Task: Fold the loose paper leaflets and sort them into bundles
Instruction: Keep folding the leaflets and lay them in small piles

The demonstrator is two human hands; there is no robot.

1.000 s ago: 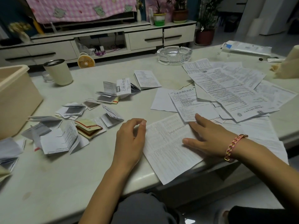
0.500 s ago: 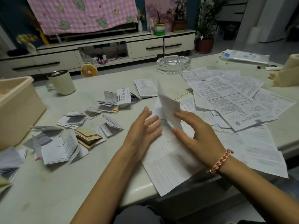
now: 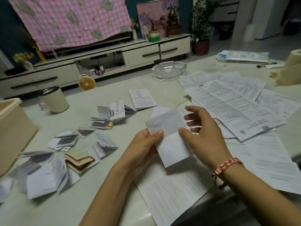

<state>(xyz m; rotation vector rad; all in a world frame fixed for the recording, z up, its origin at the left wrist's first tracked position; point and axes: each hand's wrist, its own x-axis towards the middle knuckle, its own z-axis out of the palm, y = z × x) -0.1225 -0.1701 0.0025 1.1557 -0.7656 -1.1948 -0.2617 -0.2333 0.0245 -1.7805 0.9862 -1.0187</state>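
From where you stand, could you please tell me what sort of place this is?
Most likely a home living room: a low cabinet with drawers along the wall, potted plants on it, and a glass ashtray on the table.

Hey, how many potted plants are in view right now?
3: a green-and-white pot and a brown pot on the cabinet, a larger potted plant standing right of it. Others may be hidden.

A white, half-folded leaflet [image 3: 169, 141] is held tilted above a flat printed sheet [image 3: 171, 191]. Small folded leaflets [image 3: 65, 141] lie scattered on the left. Unfolded sheets [image 3: 228, 101] overlap on the right.
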